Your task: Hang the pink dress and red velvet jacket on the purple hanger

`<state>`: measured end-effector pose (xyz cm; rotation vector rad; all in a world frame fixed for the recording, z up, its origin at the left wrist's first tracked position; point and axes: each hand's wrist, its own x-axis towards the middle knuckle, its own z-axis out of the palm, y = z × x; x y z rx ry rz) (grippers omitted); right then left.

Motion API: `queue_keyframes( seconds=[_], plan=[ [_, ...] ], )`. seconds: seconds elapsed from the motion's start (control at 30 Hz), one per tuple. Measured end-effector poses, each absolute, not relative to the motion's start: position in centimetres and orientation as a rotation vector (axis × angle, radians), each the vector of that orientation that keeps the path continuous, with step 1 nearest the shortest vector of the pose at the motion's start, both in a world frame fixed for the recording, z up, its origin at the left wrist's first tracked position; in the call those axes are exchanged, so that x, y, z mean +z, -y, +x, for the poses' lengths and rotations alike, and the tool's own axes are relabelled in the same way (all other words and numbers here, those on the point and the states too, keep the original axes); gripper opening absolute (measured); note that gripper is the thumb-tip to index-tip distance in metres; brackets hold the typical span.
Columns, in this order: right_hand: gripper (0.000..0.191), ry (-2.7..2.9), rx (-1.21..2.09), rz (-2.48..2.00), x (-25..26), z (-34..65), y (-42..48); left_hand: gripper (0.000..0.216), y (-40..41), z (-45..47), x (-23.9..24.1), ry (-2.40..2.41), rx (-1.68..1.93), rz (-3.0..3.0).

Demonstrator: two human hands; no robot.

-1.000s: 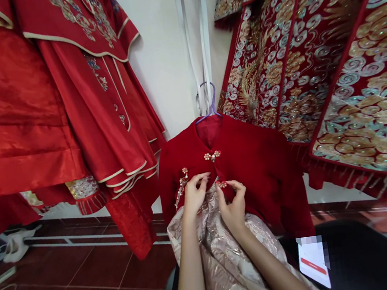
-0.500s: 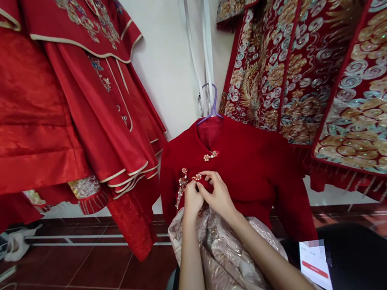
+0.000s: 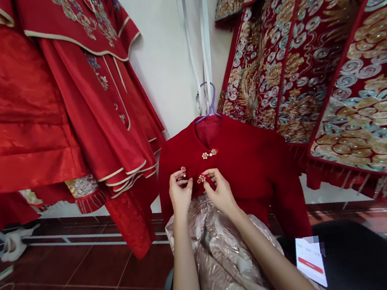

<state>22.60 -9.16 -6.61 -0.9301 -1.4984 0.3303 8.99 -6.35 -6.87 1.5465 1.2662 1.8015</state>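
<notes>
A dark red jacket (image 3: 249, 166) hangs in front of me on a purple hanger (image 3: 213, 96). At its neck sits a gold flower-shaped frog button (image 3: 209, 154), joined across the opening. Lower down, my right hand (image 3: 220, 193) pinches a second flower-shaped frog button (image 3: 201, 179), whose small loop points left. My left hand (image 3: 180, 194) is curled round a beaded ornament (image 3: 183, 169) on the jacket's left side, thumb and fingers close about it; part of it is hidden by the fingers. Shiny beige patterned fabric (image 3: 221, 254) lies under my forearms.
Red garments with cream piping (image 3: 79, 107) hang at the left. Heavily embroidered red garments (image 3: 311, 69) hang at the right. A phone (image 3: 310, 262) lies on a black surface at lower right. A metal rail (image 3: 85, 238) runs low over the tiled floor.
My hands were together at the lower frog button. The left hand has moved left and up to the beaded ornament; the right has stayed at the frog button, shifting slightly.
</notes>
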Motion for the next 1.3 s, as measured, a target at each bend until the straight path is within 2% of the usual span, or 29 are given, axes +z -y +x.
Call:
queue_keyframes(
  seconds=[0.2,0.43,0.67,0.97,1.3],
  plan=[
    [0.034,1.612,0.289,-0.875,-5.6,23.2,10.2,0.032,6.8,9.2,-6.3,-1.341,1.746,1.595],
    [0.01,1.457,0.561,-0.764,-3.5,24.3,11.7,0.027,6.8,9.3,-6.4,-1.26,1.823,1.545],
    [0.015,1.469,0.534,-0.661,-0.2,23.9,12.7,0.026,6.7,9.3,-6.6,-1.265,1.824,1.555],
    [0.026,1.715,0.311,-0.926,-4.9,22.2,7.1,0.026,7.0,9.7,-6.6,-1.428,1.782,1.718],
    [0.027,1.73,0.311,-0.988,-6.1,22.5,6.3,0.022,6.1,10.2,-8.2,-1.558,1.748,1.839]
  ],
)
